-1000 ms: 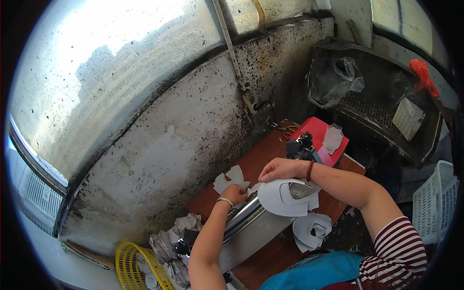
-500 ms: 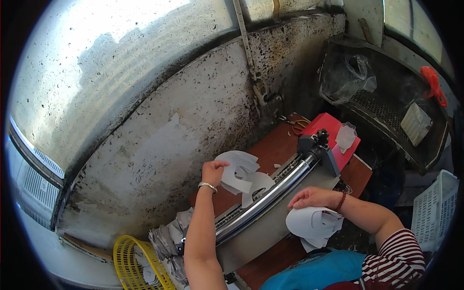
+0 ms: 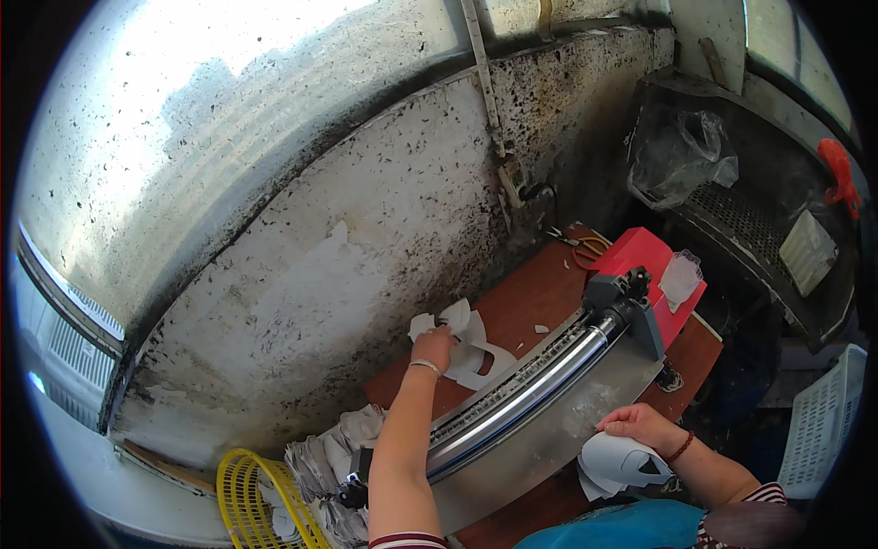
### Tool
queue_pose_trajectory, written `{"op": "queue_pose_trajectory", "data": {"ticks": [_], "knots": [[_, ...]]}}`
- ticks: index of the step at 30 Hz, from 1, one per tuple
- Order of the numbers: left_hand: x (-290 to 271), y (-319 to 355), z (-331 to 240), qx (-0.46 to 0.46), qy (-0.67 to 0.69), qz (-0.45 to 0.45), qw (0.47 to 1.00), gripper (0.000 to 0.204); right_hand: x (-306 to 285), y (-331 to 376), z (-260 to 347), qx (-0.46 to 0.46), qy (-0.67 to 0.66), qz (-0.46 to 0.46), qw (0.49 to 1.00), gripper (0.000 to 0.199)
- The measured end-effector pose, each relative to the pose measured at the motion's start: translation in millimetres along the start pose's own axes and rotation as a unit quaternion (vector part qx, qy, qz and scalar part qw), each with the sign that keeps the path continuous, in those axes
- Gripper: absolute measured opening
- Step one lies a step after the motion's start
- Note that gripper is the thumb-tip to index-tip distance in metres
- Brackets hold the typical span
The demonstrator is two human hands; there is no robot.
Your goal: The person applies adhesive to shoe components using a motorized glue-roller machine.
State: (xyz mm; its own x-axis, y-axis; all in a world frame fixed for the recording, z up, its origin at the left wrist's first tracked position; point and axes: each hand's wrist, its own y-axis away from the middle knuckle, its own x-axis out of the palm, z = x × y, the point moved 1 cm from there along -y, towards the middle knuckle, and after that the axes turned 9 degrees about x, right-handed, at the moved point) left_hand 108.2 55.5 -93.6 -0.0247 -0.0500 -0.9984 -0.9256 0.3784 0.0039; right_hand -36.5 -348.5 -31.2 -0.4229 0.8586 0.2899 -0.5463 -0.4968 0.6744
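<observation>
My left hand [image 3: 434,348] reaches over the roller machine to its far side. Its fingers are closed on a white cut-out piece [image 3: 464,319], one of several thin, curved sheets with openings, lying overlapped on the reddish-brown table [image 3: 521,284]. On the near side, my right hand [image 3: 640,426] hovers with thumb and fingers pinched together; what they hold, if anything, is hidden. Directly below it sit more white cut-out pieces [image 3: 622,460], by the machine's front edge. Between my hands runs the machine's shiny metal roller [image 3: 526,389] with a flat steel plate [image 3: 558,416] in front.
The machine's red end housing [image 3: 629,249] stands at the right, with pliers [image 3: 585,247] behind it. Piled grey-white pieces [image 3: 320,457] and a yellow basket [image 3: 240,499] are at left. A white crate [image 3: 819,421] and a dark metal tray [image 3: 732,201] stand right. A stained wall [image 3: 320,274] bounds the back.
My left hand has come down onto the white pieces at the back and shifted them. My right hand has moved right and nearer to me. The whole view has shifted slightly.
</observation>
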Motion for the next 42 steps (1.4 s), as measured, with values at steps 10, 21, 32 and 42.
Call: {"op": "queue_pose_trajectory", "data": {"ticks": [10,21,32,42], "knots": [[13,-27,-31,-0.131,0.281,0.160,0.937,0.032,-4,-9,-3,0.006,-0.009,-0.025,1.000,0.020],[80,-57,-59,-0.136,0.263,0.315,0.902,0.051,-3,-12,-5,0.017,-0.014,-0.047,0.999,0.016],[85,-80,-74,-0.336,0.528,0.147,0.766,0.040,-11,-17,-6,0.000,0.003,-0.005,1.000,0.019],[-4,-91,-33,-0.189,0.483,-0.234,0.822,0.017,-10,-16,-2,0.003,0.010,0.000,1.000,0.020]]}}
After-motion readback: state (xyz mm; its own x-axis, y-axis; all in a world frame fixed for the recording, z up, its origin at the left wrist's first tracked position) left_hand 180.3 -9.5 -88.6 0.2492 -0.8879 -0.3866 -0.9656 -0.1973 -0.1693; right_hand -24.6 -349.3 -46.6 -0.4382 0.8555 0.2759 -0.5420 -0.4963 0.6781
